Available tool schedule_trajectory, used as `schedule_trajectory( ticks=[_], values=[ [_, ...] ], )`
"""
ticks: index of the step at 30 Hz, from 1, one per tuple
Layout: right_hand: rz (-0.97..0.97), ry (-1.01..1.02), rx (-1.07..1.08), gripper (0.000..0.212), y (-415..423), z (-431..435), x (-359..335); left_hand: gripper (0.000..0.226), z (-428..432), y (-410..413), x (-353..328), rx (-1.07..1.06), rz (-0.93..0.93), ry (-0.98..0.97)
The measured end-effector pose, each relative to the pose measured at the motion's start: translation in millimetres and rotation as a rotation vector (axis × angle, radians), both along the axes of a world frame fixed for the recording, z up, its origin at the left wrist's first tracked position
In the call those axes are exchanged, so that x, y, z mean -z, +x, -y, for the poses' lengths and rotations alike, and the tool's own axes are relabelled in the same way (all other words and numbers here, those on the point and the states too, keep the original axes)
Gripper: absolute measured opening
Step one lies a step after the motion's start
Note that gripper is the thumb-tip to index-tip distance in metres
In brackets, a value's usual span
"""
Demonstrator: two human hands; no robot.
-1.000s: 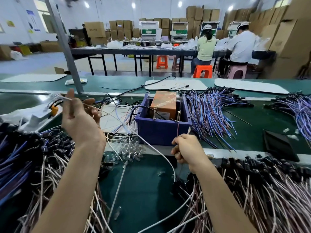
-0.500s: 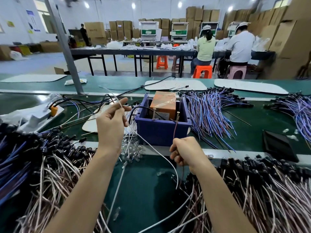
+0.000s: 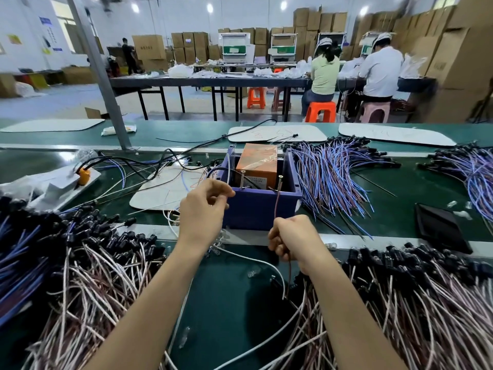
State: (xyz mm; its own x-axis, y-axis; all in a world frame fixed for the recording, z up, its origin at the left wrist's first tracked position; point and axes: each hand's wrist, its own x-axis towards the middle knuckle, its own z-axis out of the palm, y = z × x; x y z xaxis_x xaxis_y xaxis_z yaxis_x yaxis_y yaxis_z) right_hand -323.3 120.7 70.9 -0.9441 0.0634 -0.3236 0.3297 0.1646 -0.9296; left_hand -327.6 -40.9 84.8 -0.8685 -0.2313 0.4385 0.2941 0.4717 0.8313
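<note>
Gripping brown wire (image 3: pixel 276 204) in your right hand (image 3: pixel 292 240), fist closed round it, just in front of blue box (image 3: pixel 256 209); wire rises to metal post (image 3: pixel 280 180) on box rim. Your left hand (image 3: pixel 204 213) at box's left corner, thumb and forefinger pinched on thin white wire (image 3: pixel 256 260), which trails across green mat (image 3: pixel 226 303) between wire piles (image 3: pixel 88 276).
</note>
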Motion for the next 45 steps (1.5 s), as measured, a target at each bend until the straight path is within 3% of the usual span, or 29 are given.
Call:
schedule_trajectory(
  ticks=[7,18,33,41,45],
  values=[
    [0.007,0.004,0.007,0.019,-1,0,1,0.03,-8,2,8,0.127,0.179,-0.07],
    [-0.003,0.025,-0.008,0.021,-1,1,0,0.022,-10,0,14,0.162,0.311,-0.136],
    [-0.004,0.023,-0.014,0.022,3,1,-3,0.018,-8,1,12,0.08,0.339,-0.129],
    [-0.012,0.034,-0.018,0.023,3,1,-3,0.021,-8,1,17,0.105,0.239,-0.13],
    [-0.012,0.047,-0.021,0.023,2,0,-1,0.009,-8,0,19,0.025,0.181,-0.219]
  ],
)
